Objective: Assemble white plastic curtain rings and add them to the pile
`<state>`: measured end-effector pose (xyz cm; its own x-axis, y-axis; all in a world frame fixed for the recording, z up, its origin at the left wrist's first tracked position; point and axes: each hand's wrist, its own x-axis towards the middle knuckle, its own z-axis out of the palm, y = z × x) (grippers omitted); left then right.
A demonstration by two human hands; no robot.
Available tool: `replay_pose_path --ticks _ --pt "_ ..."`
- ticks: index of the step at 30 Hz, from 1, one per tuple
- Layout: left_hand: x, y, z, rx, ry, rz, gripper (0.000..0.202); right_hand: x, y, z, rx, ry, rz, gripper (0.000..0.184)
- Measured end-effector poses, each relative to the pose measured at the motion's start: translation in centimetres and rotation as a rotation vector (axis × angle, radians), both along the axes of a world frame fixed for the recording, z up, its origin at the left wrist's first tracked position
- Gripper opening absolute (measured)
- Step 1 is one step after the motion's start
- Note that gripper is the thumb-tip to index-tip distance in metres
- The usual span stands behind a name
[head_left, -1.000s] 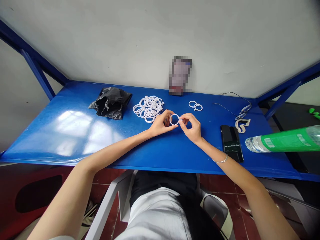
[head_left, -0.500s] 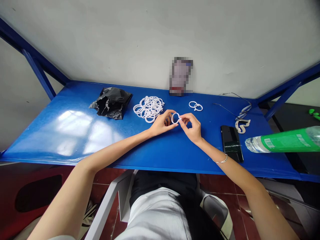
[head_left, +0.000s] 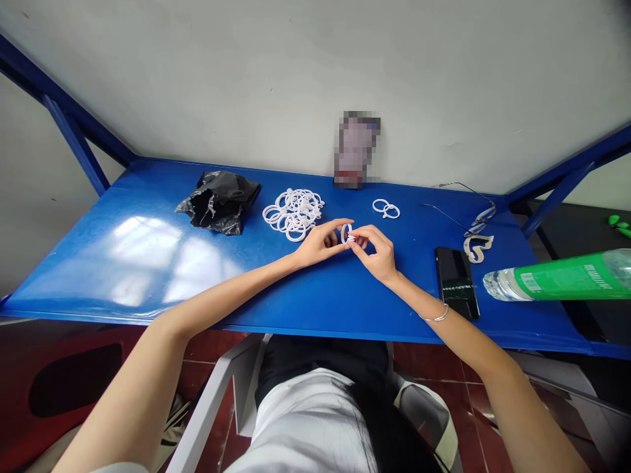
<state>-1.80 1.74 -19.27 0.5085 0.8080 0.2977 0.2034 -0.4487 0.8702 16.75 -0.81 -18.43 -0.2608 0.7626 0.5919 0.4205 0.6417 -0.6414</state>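
A white plastic ring [head_left: 344,233], which looks like a curtain ring with a small eyelet, is held upright between my two hands above the blue table. My left hand [head_left: 323,240] grips it from the left, fingers and thumb curled about its edge. On the other side, my right hand [head_left: 377,249] pinches the small eyelet part with thumb and fingertips, which partly hide it. Left of my hands lies a pile of similar white rings [head_left: 294,226]. Two overlapping white rings [head_left: 386,209] rest apart from the pile, beyond my right hand.
A crumpled black plastic bag [head_left: 231,197] lies left on the blue table [head_left: 305,302]. A blurred-out upright object [head_left: 355,151] leans on the wall. To the right are eyeglasses [head_left: 480,220], a pale curved piece [head_left: 478,249], a black phone [head_left: 456,282] and a green-labelled bottle [head_left: 566,276].
The held ring has turned from facing me to nearly edge-on. My right fingers have shifted slightly left, closer to my left hand. The other things stay put.
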Motion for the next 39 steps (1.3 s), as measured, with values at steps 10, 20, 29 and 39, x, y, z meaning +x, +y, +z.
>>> replay_pose_path --ticks 10,20,29,39 --pt "-0.11 0.11 -0.09 -0.035 0.012 0.005 0.058 -0.02 0.1 -0.1 -0.01 0.049 0.017 0.012" --pt "-0.08 0.17 -0.35 -0.021 0.02 0.003 0.058 -0.05 0.12 -0.12 -0.028 0.078 0.024 0.015" --pt "-0.09 0.1 -0.09 -0.022 0.023 -0.003 0.059 0.03 0.14 -0.1 -0.018 0.086 0.036 0.016" --pt "-0.06 0.1 -0.11 -0.018 0.026 -0.012 0.061 0.05 0.22 -0.3 0.052 0.097 0.062 0.008"
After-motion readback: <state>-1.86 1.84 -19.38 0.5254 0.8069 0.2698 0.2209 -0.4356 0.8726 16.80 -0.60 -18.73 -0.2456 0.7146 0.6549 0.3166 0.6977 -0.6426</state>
